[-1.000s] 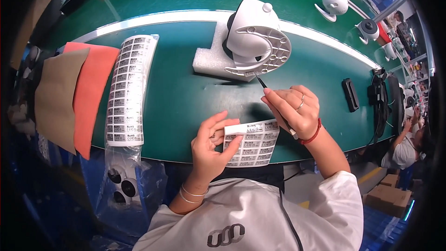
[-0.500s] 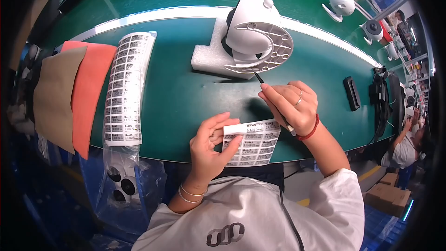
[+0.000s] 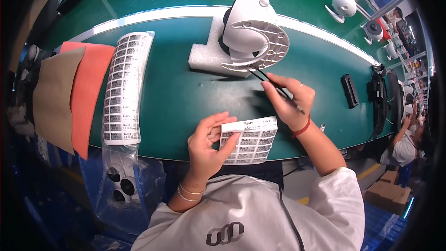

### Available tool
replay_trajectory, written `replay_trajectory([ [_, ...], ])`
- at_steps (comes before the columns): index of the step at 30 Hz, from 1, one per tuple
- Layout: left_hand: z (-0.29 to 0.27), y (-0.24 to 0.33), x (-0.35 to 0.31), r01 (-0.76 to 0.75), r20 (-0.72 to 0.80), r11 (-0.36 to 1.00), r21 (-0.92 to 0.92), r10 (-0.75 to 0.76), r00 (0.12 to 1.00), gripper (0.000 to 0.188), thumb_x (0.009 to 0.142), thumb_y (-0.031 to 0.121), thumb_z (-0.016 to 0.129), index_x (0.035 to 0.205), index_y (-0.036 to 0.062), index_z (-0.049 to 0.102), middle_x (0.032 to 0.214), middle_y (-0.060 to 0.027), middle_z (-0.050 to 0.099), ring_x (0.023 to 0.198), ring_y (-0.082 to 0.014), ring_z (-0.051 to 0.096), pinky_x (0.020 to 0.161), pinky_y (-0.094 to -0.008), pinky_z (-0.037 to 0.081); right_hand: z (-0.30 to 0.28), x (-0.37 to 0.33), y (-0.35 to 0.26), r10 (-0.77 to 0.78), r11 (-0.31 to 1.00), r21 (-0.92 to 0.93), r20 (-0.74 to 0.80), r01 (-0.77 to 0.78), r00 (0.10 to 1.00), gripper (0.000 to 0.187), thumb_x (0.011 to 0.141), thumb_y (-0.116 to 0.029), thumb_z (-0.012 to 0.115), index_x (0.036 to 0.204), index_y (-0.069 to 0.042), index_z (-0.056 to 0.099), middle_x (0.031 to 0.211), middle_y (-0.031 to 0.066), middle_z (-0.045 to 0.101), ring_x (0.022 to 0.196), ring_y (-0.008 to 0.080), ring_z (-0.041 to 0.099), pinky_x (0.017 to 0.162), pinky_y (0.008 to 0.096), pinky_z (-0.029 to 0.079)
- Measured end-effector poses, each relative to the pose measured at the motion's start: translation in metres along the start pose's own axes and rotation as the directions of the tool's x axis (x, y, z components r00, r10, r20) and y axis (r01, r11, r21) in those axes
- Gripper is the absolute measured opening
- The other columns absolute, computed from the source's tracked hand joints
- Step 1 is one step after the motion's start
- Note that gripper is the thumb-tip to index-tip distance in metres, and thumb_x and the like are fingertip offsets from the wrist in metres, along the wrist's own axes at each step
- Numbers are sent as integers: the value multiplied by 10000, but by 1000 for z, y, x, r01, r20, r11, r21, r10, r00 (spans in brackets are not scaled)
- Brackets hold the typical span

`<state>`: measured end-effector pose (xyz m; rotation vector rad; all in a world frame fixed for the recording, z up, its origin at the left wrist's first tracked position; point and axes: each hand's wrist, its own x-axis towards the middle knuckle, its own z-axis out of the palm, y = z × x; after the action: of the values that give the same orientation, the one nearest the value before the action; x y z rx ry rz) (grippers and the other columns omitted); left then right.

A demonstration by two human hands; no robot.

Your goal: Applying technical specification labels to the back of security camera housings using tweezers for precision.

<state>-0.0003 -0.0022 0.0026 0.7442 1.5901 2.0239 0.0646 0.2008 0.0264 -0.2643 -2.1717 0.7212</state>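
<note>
My left hand [image 3: 204,148] pinches a folded sheet of stickers [image 3: 248,148], grey and white with printed rows, between thumb and fingers at the table's near edge. In my right hand [image 3: 295,104] is a pair of dark tweezers [image 3: 272,83]. Its two legs are spread, and the tips reach the lower rim of a white device [image 3: 253,16] with a rounded body and a ribbed oval base, which looks like a camera. That device rests on a white foam block [image 3: 206,56], its ribbed underside turned towards me. Whether the tips touch the base is hard to see.
At the left lies a long stack of sticker sheets [image 3: 125,88], beside orange [image 3: 95,88] and brown [image 3: 55,97] sheets. A black bar-shaped object [image 3: 350,91] and dark gear [image 3: 378,93] sit at the right. More white devices [image 3: 344,7] stand beyond the metal strip.
My right hand has turned and the tweezers' legs now show apart at the device's rim. My left hand keeps the sticker sheet in nearly the same place. The whole view has shifted slightly.
</note>
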Motion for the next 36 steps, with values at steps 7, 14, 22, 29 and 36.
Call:
replay_trajectory([
  [7,-1,1,-1,6,13,1000,-4,-6,1000,471,786,-108,675,1217,-58,492,1111,-195,631,1010,-200,645,869,-295,543,-1,-3,9,-42,998,34,-45,43,998,218,712,6,779,917,13,706,774,103,709,652,169,678,612,250,512],
  [14,-1,-1,2,-16,40,999,29,14,999,456,822,-113,603,1254,-49,471,1048,-130,606,913,-139,625,821,-247,520,-13,2,-5,-273,950,-139,73,281,959,290,687,64,764,963,13,692,742,104,694,644,195,675,613,269,518],
  [22,-12,20,27,-16,56,933,359,-5,998,382,839,-60,507,1214,5,544,833,-79,616,701,-136,615,638,-262,501,-2,6,-5,-339,928,-157,12,337,941,284,655,25,791,919,-29,701,625,39,607,510,172,550,494,277,441],
  [29,-5,27,80,-69,9,725,686,87,996,239,901,162,590,1111,49,584,714,-133,631,634,-321,634,583,-399,490,-4,7,-12,-350,921,-180,2,345,937,280,648,24,792,906,-37,702,637,37,619,515,164,561,499,273,448],
  [36,7,28,92,-109,47,656,747,111,993,256,927,242,563,1097,51,584,813,-160,674,714,-372,649,626,-450,507,-7,7,-14,-344,912,-227,25,341,939,280,646,16,793,905,-41,701,659,46,640,530,174,586,511,273,463],
])
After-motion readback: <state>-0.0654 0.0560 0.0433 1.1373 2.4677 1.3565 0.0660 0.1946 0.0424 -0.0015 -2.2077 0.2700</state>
